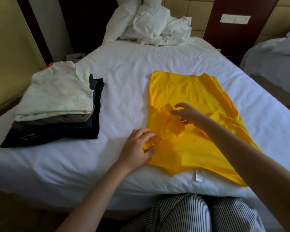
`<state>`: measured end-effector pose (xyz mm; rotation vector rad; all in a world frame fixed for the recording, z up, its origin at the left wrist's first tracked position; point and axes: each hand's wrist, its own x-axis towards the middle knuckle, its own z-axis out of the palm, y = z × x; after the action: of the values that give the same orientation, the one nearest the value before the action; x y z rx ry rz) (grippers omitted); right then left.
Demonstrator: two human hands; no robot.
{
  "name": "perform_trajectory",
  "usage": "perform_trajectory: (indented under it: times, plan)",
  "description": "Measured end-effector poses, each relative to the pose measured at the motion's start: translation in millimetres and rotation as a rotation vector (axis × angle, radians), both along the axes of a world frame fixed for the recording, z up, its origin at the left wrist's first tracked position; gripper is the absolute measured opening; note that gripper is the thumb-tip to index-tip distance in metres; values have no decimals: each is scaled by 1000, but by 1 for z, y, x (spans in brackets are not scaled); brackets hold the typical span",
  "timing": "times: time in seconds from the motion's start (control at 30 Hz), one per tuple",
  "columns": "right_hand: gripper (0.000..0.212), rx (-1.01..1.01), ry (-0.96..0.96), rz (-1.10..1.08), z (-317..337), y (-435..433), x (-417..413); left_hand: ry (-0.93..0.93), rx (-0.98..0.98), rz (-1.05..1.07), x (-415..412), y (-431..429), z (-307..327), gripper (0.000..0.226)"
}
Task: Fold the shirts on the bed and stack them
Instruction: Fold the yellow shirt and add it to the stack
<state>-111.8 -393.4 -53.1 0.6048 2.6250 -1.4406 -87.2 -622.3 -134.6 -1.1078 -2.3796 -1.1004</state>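
Note:
A yellow shirt (182, 94) lies spread on the white bed (120, 84), right of centre, with a white care label showing at its near edge. My left hand (137, 146) pinches a bunched fold at the shirt's left edge. Above the shirt's middle, my right hand (186, 114) hovers with its fingers spread over a turned-up flap and grips nothing. A stack of folded shirts (57, 104) sits at the bed's left side, a pale one on top of grey and dark ones.
A crumpled white duvet (151, 24) is heaped at the head of the bed. A second bed (274, 64) stands to the right. My knees in striped trousers (191, 213) touch the bed's near edge.

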Motion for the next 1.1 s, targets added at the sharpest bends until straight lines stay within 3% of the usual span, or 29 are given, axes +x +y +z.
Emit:
perform_trajectory:
  times: [0.13, 0.3, 0.43, 0.57, 0.67, 0.77, 0.8, 1.0, 1.1]
  plan:
    - [75, 145, -66, 292, -2, 9, 21, 25, 17, -1, 2, 2, 0, 35]
    - [55, -23, 56, 103, -1, 26, 31, -129, 193, 13, 1, -2, 4, 40]
    - [53, 366, 89, 232, -8, 30, 59, -83, 89, -41, 4, 2, 4, 36]
    - [44, 622, 344, 226, -18, 30, 103, -45, 249, -43, 2, 0, 20, 31]
    - [53, 783, 321, 234, -19, 35, 134, 51, 46, -43, -2, 8, 23, 37]
    - [101, 877, 134, 343, -45, 27, 159, 142, -294, -9, 8, 19, 4, 43]
    - [106, 909, 112, 343, -55, 22, 165, 110, -338, -6, 12, 20, 1, 45]
    - [100, 822, 243, 291, -62, 22, 178, 46, -324, -37, 10, 12, 1, 55]
    - [75, 861, 427, 255, -54, 34, 198, 82, -344, -61, 15, 7, -2, 73]
